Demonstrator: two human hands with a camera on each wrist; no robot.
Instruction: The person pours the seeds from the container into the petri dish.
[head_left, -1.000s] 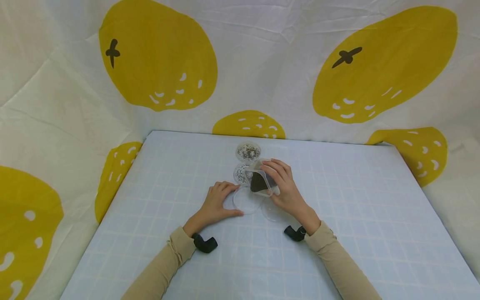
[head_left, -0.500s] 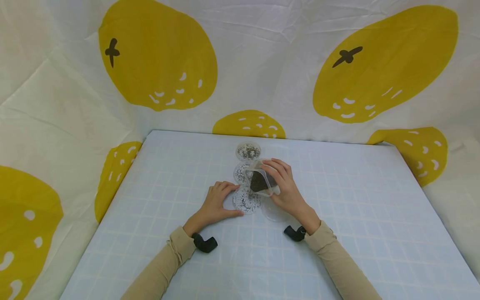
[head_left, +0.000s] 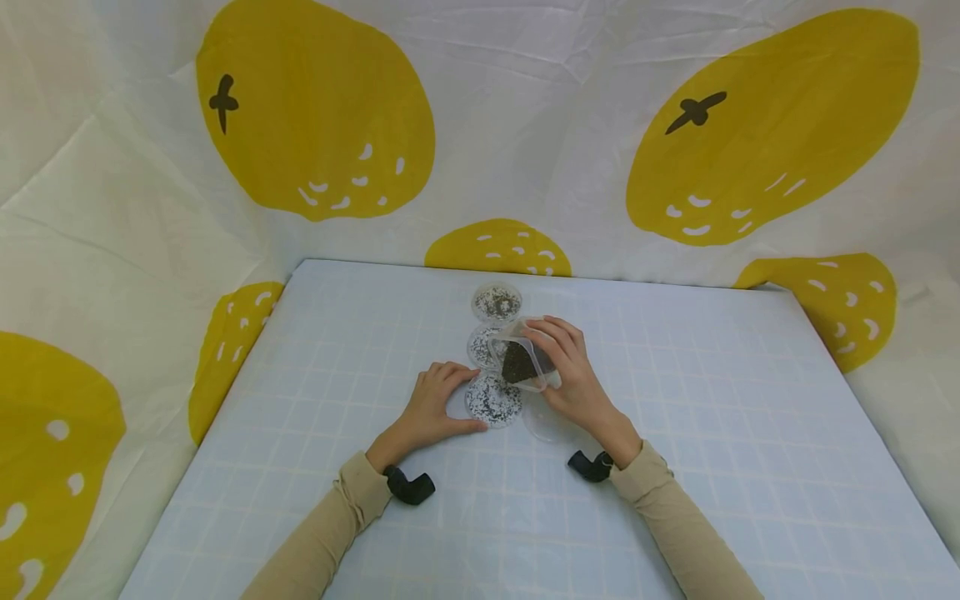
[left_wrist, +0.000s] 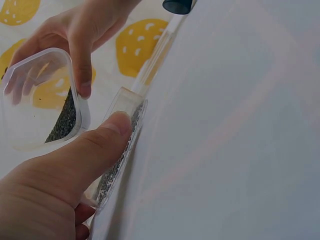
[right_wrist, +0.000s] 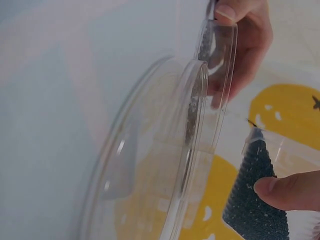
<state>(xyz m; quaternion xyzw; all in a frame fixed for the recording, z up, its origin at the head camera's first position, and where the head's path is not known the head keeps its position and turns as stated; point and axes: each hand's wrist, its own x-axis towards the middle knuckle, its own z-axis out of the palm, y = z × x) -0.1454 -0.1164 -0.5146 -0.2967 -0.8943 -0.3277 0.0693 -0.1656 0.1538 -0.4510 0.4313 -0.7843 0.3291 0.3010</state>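
In the head view, my right hand (head_left: 573, 375) grips a clear square plastic tub (head_left: 528, 329), tilted left. Dark granules (head_left: 517, 364) have slid toward its mouth; the right wrist view shows them piled behind the tub wall, near my thumb. The tub hangs over the right side of the nearest petri dish (head_left: 493, 402), whose floor is scattered with dark granules. My left hand (head_left: 431, 408) holds that dish on the table by its rim, between thumb and fingers. In the left wrist view, the thumb lies against the dish's side (left_wrist: 122, 145).
Behind the held dish stand two more petri dishes in a line, the middle one (head_left: 482, 346) partly covered by the tub and the far one (head_left: 497, 302) more thickly sprinkled. A clear round dish or lid (head_left: 546, 423) lies below my right hand. A lemon-printed cloth (head_left: 525, 150) hangs behind the table.
The near dish was bare one second ago; dark granules now cover much of its floor, denser than half a second ago. Both hands and the tilted tub have hardly moved.
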